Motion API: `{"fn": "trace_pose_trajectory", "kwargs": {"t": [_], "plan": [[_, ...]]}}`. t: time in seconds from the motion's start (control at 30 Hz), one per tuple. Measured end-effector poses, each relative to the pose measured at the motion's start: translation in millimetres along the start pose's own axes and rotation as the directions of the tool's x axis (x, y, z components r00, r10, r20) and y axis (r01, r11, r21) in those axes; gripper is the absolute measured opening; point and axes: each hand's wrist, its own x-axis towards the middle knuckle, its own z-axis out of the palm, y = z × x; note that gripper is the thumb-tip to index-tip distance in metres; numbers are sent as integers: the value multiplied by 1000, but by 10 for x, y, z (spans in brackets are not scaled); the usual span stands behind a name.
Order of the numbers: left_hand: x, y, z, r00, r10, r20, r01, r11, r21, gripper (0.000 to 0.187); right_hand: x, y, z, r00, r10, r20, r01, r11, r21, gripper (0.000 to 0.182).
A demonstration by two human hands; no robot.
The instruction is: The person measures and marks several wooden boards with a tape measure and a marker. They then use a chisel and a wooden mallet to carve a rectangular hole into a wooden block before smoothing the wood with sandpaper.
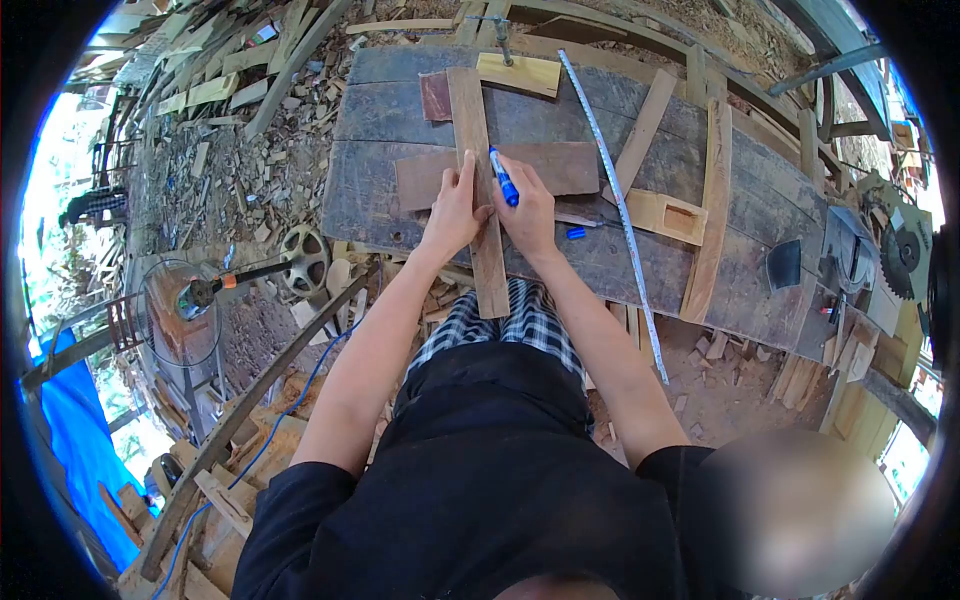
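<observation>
A long narrow wooden board (467, 105) lies lengthwise across a wider, darker plank (570, 168) on the workbench, its near end sticking out over the bench edge. My left hand (456, 212) grips the narrow board from its left side, with fingers along the top and the thumb on its face. In my right hand (528, 208) is a blue marker (504, 178), held against the board's right edge. Where the marker's tip touches is too small to tell. The blue marker cap (575, 233) lies on the bench to the right of my right hand.
A white measuring tape (612, 190) stretches over the workbench (385, 100) and past its near edge. Right of it are a mortised wood block (665, 217) and loose boards. A circular saw blade (903, 250) stands far right. A caged fan (180, 312) is at left; wood scraps cover the ground.
</observation>
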Motion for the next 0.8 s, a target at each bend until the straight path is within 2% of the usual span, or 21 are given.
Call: {"fn": "trace_pose_trajectory", "kwargs": {"t": [0.13, 0.33, 0.43, 0.5, 0.67, 0.73, 0.8], "plan": [[9, 5, -1, 1000, -27, 13, 27, 1000, -4, 92, 23, 11, -5, 1000, 24, 7, -24, 1000, -7, 38], [0, 20, -9, 1000, -14, 16, 14, 1000, -3, 95, -371, -141, -238, 998, 31, 50, -32, 999, 19, 35], [0, 11, 2, 1000, -2, 3, 2, 1000, 9, 95, -596, -186, -386, 990, 95, 102, -100, 994, 45, 33], [-2, -9, 1, 1000, -1, 11, 1, 1000, 10, 95, -745, -170, -460, 955, 184, 231, -186, 983, -15, 31], [0, -22, 18, 1000, 16, 8, -16, 1000, 2, 95, -747, -269, -501, 974, 160, 164, -166, 986, 26, 32], [22, -23, 7, 1000, 1, 30, 0, 1000, -9, 94, -565, -251, -408, 997, 65, 49, -66, 998, 23, 35], [10, -21, 11, 999, -1, 34, 1, 1000, -13, 94, -381, -187, -284, 999, 39, 33, -40, 999, 14, 37]]}}
